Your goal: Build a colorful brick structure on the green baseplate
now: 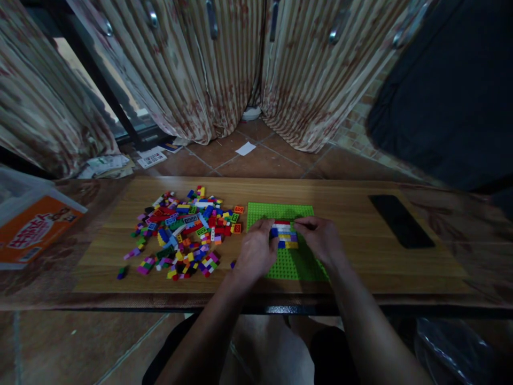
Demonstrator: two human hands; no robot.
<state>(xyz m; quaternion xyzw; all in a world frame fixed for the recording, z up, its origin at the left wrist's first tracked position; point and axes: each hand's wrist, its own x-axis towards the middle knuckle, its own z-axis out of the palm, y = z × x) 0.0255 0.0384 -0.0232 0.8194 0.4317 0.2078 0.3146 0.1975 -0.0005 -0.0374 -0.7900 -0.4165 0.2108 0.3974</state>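
Note:
A green baseplate [290,270] lies on the wooden table in front of me. Near its middle stands a block of stacked toy bricks [286,236] in rows of red, white, blue and yellow. My left hand [258,248] is at the left side of these bricks, its fingers bent against them. From the right, my right hand [320,238] reaches in with thumb and forefinger pinched at the upper right corner of the bricks. Whatever lies between those fingertips is too small or hidden to make out.
Left of the baseplate spreads a pile of loose coloured bricks [188,230]. A black phone [401,222] lies on the table [352,214] at the right. An orange-labelled plastic box [36,224] stands at the far left. Curtains [224,80] hang beyond the table.

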